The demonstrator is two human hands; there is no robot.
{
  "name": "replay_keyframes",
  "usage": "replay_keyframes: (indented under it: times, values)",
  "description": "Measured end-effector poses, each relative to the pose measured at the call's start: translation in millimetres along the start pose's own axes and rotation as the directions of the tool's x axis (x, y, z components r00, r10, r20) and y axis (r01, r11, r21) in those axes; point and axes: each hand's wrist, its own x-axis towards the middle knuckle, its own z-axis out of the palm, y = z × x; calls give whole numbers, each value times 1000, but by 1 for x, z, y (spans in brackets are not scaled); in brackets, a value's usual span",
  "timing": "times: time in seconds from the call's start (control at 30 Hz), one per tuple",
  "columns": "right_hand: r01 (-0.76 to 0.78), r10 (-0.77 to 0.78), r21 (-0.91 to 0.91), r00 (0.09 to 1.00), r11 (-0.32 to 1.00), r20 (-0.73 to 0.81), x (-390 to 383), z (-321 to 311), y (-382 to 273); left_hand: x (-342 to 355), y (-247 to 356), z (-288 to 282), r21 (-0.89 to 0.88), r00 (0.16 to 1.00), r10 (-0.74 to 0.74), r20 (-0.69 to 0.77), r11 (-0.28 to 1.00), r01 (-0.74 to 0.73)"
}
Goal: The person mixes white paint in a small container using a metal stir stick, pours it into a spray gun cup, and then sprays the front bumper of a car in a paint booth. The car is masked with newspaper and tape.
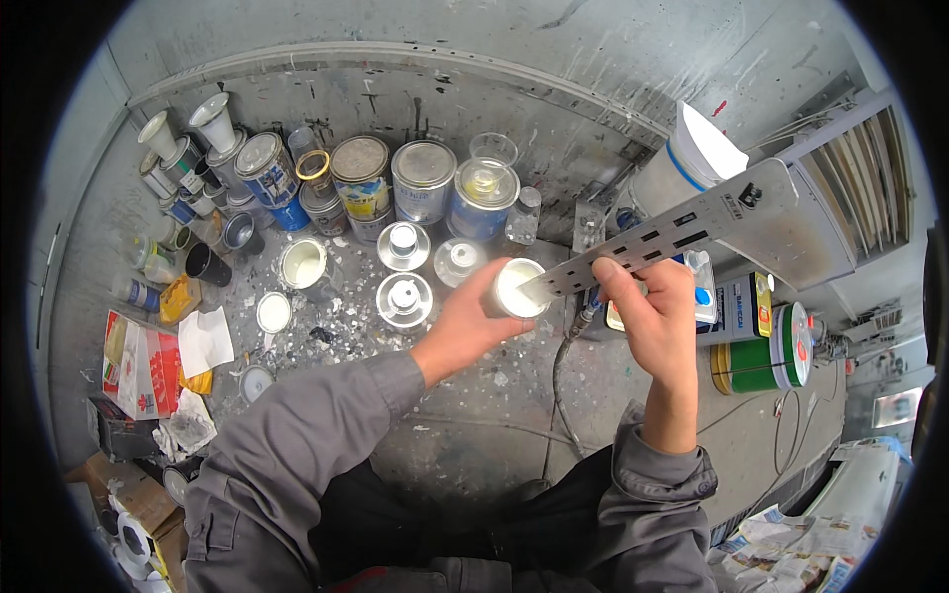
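My left hand (463, 321) is wrapped round a small cup (518, 289) of white, paint-like liquid, held above the bench. My right hand (652, 314) pinches a long flat metal mixing ruler (664, 237) with rows of dark slots and marks. The ruler slants down to the left, and its lower end dips into the liquid in the cup. Left of the cup stand two round silver lids with white spouts, a nearer lid (404, 300) and a farther lid (403, 245). A third spouted lid (460, 261) sits partly behind my left hand.
Several paint tins (423, 183) line the back wall. An open tub (304, 265) of pale paint stands on the splattered bench, with a tissue (206, 338) farther left. At right are a large white funnel-shaped cup (682, 158), a green-and-white drum (766, 351) and a dark hose (560, 395).
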Motion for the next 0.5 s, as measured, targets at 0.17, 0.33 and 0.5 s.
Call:
replay_keyframes:
  times: [0.17, 0.33, 0.5]
  values:
    - [6, -7, 41, 1000, 999, 15, -1, 13, -1, -1, 2, -1, 28, 998, -67, 2, 997, 67]
    - [53, -54, -19, 997, 998, -52, 0, 5, -9, -2, -1, 0, 115, 998, -23, 61, 993, 16]
    - [11, -14, -82, 999, 997, -34, -1, 6, -16, -1, 0, 1, 15, 998, -24, 60, 1000, 23]
